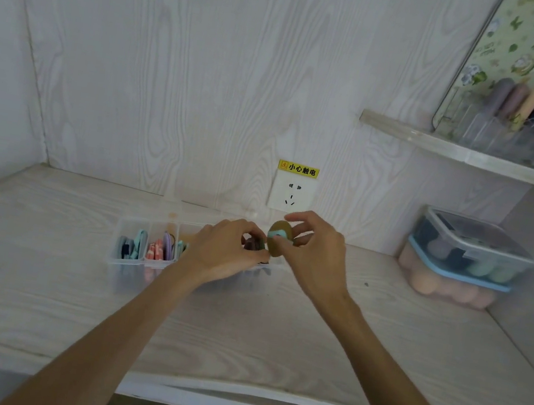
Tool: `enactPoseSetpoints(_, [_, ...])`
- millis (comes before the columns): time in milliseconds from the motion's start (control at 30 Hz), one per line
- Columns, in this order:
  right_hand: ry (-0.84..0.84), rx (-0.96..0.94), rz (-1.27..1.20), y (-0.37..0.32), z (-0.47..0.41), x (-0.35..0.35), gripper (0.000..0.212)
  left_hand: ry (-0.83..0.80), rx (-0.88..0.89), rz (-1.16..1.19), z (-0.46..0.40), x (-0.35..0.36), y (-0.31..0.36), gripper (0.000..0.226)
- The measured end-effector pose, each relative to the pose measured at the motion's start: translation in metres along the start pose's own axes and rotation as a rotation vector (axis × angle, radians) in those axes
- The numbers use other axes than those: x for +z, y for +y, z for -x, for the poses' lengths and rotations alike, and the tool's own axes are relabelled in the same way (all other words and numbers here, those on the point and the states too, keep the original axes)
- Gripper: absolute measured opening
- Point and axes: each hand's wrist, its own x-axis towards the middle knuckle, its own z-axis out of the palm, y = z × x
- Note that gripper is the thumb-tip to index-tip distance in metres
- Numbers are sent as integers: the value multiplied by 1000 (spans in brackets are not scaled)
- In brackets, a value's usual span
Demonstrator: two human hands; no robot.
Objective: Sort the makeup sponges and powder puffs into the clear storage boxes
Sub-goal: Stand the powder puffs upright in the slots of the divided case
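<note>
Forearms rise from the lower frame. Right hand [311, 254], frame centre, pinches an olive, oval, soft-looking powder puff [276, 242] on edge, long axis upright. Left hand [229, 248] curls round dark puffs [252, 243] just left, over the clear compartmented box [127, 259], whose open slots lie below-left.

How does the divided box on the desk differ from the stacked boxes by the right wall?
The divided box is open, low and split into compartments holding flat puffs on edge; the stacked boxes are lidded, taller and hold rounded sponges. The divided box sits under both hands; the stacked boxes stand untouched. Both are clear plastic.
</note>
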Motion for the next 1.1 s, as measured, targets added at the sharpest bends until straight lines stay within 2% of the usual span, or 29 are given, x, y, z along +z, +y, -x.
enactPoseSetpoints(200, [30,-100,177,4,4,8,18,19,-8,-37,-1,2,2,40])
enactPoseSetpoints(433, [-31,-77,252,6,2,7,21,39,-1,-31,-1,1,2,39])
enactPoseSetpoints(567, [-155,-61,314,8,-9,9,28,47,16,57,1,1,-1,38])
enactPoseSetpoints(700, [-404,-111,303,17,-12,2,36,74,58,9,2,1,-1,24])
enactPoseSetpoints(733, [-392,-145,311,20,-9,-1,39,101,75,19,3,1,-1,25])
enactPoseSetpoints(833, [-192,-270,252,25,6,-9,46,255,184,-50,8,-5,-3,33])
enactPoseSetpoints(900, [-166,-310,171,25,12,-9,49,305,240,-162,14,-10,-1,39])
enactPoseSetpoints(967, [-269,-344,196,28,15,-5,50,217,257,-302,21,-10,3,51])
enactPoseSetpoints(1033, [-422,-366,312,33,18,3,49,116,273,-403,32,-3,7,77])
enactPoseSetpoints(1100, [-496,-360,416,35,20,9,48,33,268,-465,38,4,4,95])
